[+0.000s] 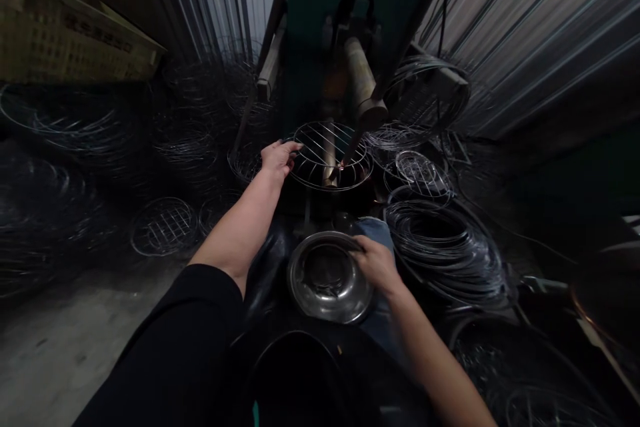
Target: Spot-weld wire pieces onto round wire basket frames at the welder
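Gripping the round wire rack [327, 153] on the welder, your left hand [280, 157] curls its fingers over the near rim; mind the electrode arm [363, 83] just above. Your right hand [376, 265] clasps the steel bowl [327, 277] in your lap. Wire coils [443, 247] crowd your right side, and a wire grid [164, 225] lies on the floor to the left.

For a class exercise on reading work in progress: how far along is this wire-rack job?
Looks done: racks lying left of the machine. In hand: the left hand holds a rack at the machine; the right hand grips a bowl. Seemingly left: the heap of wire rings at right.
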`<state>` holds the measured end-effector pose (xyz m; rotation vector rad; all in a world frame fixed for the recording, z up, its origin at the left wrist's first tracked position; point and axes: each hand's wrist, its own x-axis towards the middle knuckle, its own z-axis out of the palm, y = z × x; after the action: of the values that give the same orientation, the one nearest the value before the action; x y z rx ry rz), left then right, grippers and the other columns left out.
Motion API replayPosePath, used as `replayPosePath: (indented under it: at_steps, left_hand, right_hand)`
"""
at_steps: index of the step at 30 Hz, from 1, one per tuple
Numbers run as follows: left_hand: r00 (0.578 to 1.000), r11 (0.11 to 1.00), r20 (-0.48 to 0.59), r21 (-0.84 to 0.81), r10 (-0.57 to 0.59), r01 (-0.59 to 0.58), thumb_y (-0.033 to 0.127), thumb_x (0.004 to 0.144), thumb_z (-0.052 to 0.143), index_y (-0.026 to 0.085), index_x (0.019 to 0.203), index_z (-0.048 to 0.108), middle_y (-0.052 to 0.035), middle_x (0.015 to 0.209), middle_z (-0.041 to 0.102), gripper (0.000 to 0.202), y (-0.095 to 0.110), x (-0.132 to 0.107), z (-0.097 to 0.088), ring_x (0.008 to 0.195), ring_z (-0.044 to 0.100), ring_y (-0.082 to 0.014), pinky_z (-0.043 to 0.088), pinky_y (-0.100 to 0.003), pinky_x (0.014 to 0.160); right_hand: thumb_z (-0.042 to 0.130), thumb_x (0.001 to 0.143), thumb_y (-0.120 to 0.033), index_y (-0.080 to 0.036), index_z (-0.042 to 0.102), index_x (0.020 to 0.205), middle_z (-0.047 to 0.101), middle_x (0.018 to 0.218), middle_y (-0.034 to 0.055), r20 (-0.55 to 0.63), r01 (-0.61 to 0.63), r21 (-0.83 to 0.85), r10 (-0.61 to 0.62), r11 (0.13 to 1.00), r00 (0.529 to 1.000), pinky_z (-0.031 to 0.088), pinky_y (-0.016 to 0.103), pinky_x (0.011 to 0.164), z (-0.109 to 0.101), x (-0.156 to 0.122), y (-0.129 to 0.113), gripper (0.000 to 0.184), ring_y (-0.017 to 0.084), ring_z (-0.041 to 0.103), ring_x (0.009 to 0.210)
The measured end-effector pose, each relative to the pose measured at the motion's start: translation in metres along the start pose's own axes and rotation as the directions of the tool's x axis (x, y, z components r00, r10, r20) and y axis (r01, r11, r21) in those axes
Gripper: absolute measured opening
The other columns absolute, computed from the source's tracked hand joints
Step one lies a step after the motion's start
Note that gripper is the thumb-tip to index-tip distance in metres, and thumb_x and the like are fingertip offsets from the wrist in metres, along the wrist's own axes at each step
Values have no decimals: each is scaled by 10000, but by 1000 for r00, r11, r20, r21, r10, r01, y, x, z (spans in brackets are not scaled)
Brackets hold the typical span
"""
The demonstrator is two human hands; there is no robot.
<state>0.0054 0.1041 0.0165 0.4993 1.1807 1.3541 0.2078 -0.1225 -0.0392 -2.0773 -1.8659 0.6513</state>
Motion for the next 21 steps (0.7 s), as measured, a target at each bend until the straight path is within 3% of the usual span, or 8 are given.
replayPosePath:
  at_steps: [2, 4, 6, 9, 11, 15, 19, 21]
  left_hand:
    - [1000, 1000, 14, 4, 9, -9, 15, 525, 709, 127, 1173, 528, 38, 567, 573, 681, 2, -1, 1, 461, 498, -82, 281, -186, 432]
    - [1000, 1000, 18, 9, 8, -8, 14, 523, 712, 129, 1213, 510, 39, 570, 575, 728, 3, -2, 3, 464, 502, -84, 283, -186, 433]
    - [1000, 1000, 13, 10, 0, 0, 15, 518, 712, 135, 1216, 515, 41, 572, 574, 735, 3, -2, 5, 465, 503, -83, 280, -185, 435]
    - [1000, 1000, -6, 11, -12, 12, 20, 506, 714, 150, 1171, 544, 47, 574, 571, 698, 1, -1, 6, 462, 500, -81, 279, -184, 438]
    - [1000, 1000, 3, 12, 0, 0, 28, 503, 714, 153, 1092, 573, 50, 561, 559, 618, 1, -2, 6, 458, 495, -79, 269, -183, 432]
    - [999, 999, 30, 6, 44, -44, 38, 497, 707, 164, 917, 581, 59, 530, 528, 456, 2, -3, 6, 453, 488, -77, 246, -182, 420]
    - [998, 998, 58, 53, 32, -35, 48, 495, 690, 165, 775, 538, 57, 517, 513, 340, 4, -5, 7, 447, 476, -72, 243, -179, 401]
    - [995, 996, 78, 70, 57, -62, 48, 496, 673, 170, 762, 530, 57, 521, 513, 327, 3, -8, 7, 449, 479, -73, 249, -173, 388]
  right_hand:
    - [528, 759, -302, -197, 696, 951, 714, 840, 34, -179, -35, 225, 77, 974, 981, 452, 282, 711, -17, -15, 21, 276, 203, 636, 800]
    - [604, 675, -357, -180, 703, 881, 697, 774, 27, -313, -53, 439, 209, 897, 926, 461, 299, 686, -30, -31, 45, 290, 204, 618, 734]
    - [687, 582, -355, -167, 707, 861, 691, 743, 23, -361, -96, 611, 385, 785, 850, 471, 305, 646, -39, -47, 69, 337, 200, 607, 682]
    - [771, 468, -314, -167, 702, 825, 664, 666, 3, -363, -129, 795, 635, 593, 682, 467, 289, 531, -46, -72, 101, 393, 168, 569, 555]
    - [795, 403, -281, -170, 696, 793, 646, 633, 0, -358, -120, 855, 741, 505, 567, 466, 292, 474, -46, -89, 118, 417, 158, 546, 499]
    - [777, 375, -266, -198, 696, 788, 657, 699, 47, -365, -174, 875, 852, 452, 376, 507, 357, 467, -44, -123, 145, 426, 208, 585, 537]
    - [771, 422, -312, -242, 683, 861, 674, 968, 166, -385, -220, 886, 911, 409, 146, 530, 409, 569, -52, -157, 171, 453, 318, 655, 827]
    - [734, 492, -338, -231, 660, 923, 640, 1084, 207, -413, -235, 878, 908, 418, 74, 526, 412, 612, -61, -172, 186, 450, 338, 633, 957]
